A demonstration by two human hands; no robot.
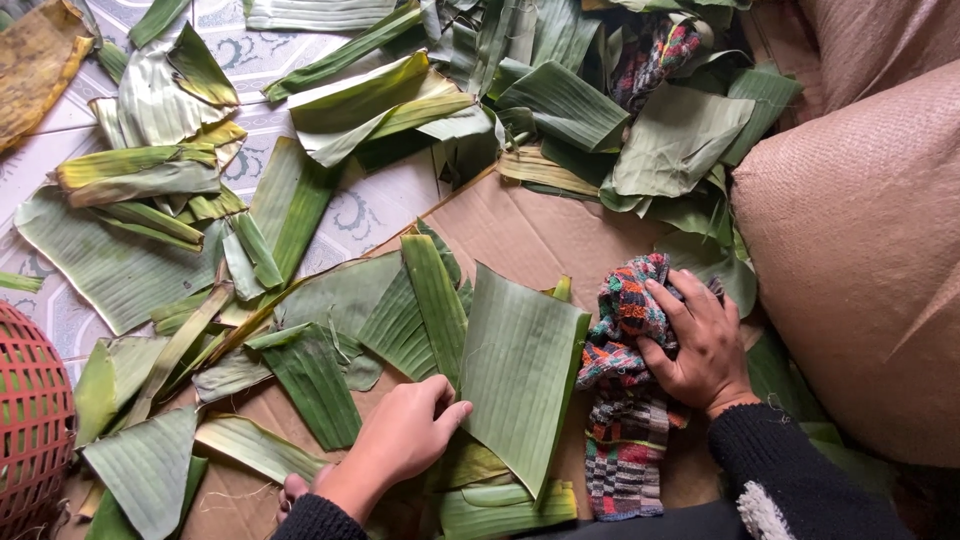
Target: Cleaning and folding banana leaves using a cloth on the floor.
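The left hand (405,435) lay flat and unclenched, palm down, with its fingertips pressing the lower left edge of a large green leaf (520,370). That leaf rested on a sheet of brown cardboard (530,230) spread over the tiled floor (370,210), near the cardboard's front edge and about midway along it. The right hand (700,345) was clenched around a bunched, multicoloured checked cloth (625,390), which touched the leaf's right edge and trailed down toward the cardboard's front edge. Both wrists wore dark knitted sleeves (790,480).

More leaves overlapped just left of the large one, among them a narrow upright strip (437,295) and a dark green piece (312,380) lying across the cardboard's left edge. A yellowing leaf (500,505) lay under the large leaf's lower tip. Farther back, a heap of folded and torn leaves (560,100) covered the cardboard's far edge, with a second checked cloth (655,50) half buried in it. Loose leaves (110,260) lay scattered over the floor to the left. A red plastic basket (30,420) stood at the floor's lower left, partly out of view. Large brown woven sacks (860,250) filled the right side, just beside the right hand.
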